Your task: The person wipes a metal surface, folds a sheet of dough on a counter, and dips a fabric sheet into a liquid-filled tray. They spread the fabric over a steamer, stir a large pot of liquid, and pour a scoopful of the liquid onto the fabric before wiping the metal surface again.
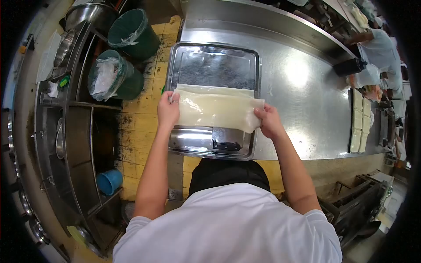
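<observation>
A wide sheet of pale dough point(215, 107) stretches between my two hands over a metal tray point(215, 49). Its left end is gripped by my left hand point(169, 108), thumb on top. At the opposite end, my right hand point(268, 119) pinches the dough, and the corner there folds and droops. Beneath the sheet's near edge lies a cleaver point(226, 139) with a black handle, flat in the tray; part of its blade is hidden by the dough. The far part of the tray shows a wet, streaky surface.
The tray rests on a steel counter point(294, 105). Rows of pale blocks on a dark tray point(352, 122) and a black bottle point(349, 66) are at the right. Green bins point(133, 35) stand left on yellow tiles, beside steel shelving point(79, 144). Another person point(380, 52) works at the far right.
</observation>
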